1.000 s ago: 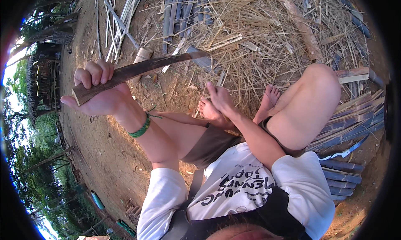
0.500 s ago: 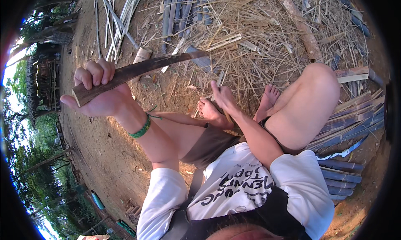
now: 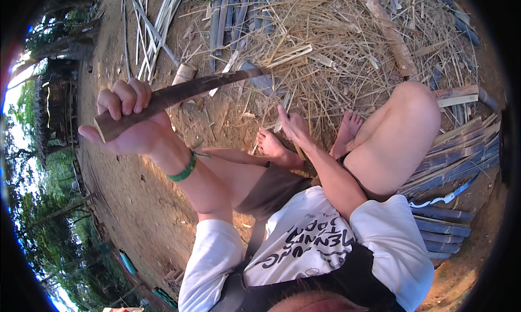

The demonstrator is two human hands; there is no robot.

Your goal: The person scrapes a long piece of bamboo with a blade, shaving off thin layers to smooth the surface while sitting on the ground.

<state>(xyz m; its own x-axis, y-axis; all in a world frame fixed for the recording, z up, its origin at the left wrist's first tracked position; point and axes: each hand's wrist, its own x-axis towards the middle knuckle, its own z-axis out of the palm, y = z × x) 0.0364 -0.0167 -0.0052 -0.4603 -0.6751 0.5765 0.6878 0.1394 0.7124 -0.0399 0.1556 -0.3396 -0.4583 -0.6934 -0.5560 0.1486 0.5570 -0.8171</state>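
Note:
My left hand (image 3: pixel 126 112) is raised at the left, its fingers curled over a long dark brown strip (image 3: pixel 190 88) that looks like split bamboo. The strip's broad end rests across the palm, while its tapering far end reaches over the ground toward the middle. My right hand (image 3: pixel 294 127) is low between my bent legs, near my bare feet, with one finger pointing forward. Its other fingers are curled, and a thin brown handle-like piece (image 3: pixel 299 151) sticks out below them. Whatever else is in that grip is mostly hidden. The hands are apart.
Dry shavings (image 3: pixel 325 51) cover the ground ahead, with a rough pole (image 3: pixel 388 32) across them. Pale thin strips (image 3: pixel 154 32) lie at the upper left. Split bamboo (image 3: pixel 442 236) is stacked at the right, beside a long blade-like thing with a wavy white part (image 3: pixel 442 199).
The broad end of the brown strip has tilted slightly in my left hand and sits a little lower. My right hand has hardly moved.

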